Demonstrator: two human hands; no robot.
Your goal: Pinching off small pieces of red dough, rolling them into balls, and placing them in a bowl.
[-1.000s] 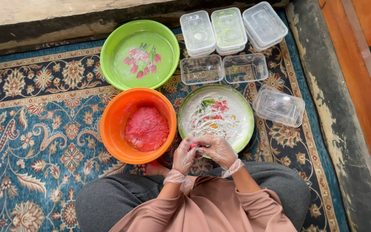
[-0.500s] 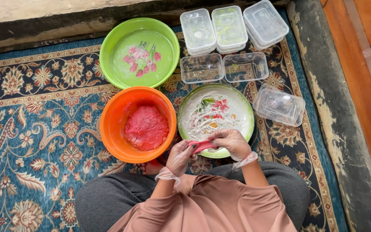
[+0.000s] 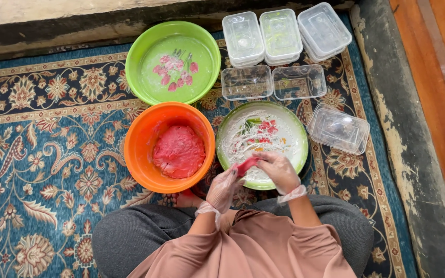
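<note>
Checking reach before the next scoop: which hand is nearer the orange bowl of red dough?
Left. The left hand sits just off the rim of the orange bowl, gripping one end of a small red dough piece. The right hand is farther, over the floured plate.

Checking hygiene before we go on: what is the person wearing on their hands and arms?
Both the left hand and the right hand wear thin, clear, loose plastic gloves, bunched at the wrists. The arms are covered by long dusty-pink sleeves. No jewellery or watch shows.

Orange bowl (image 3: 140, 154) left; clear tubs (image 3: 338, 128) right
</note>
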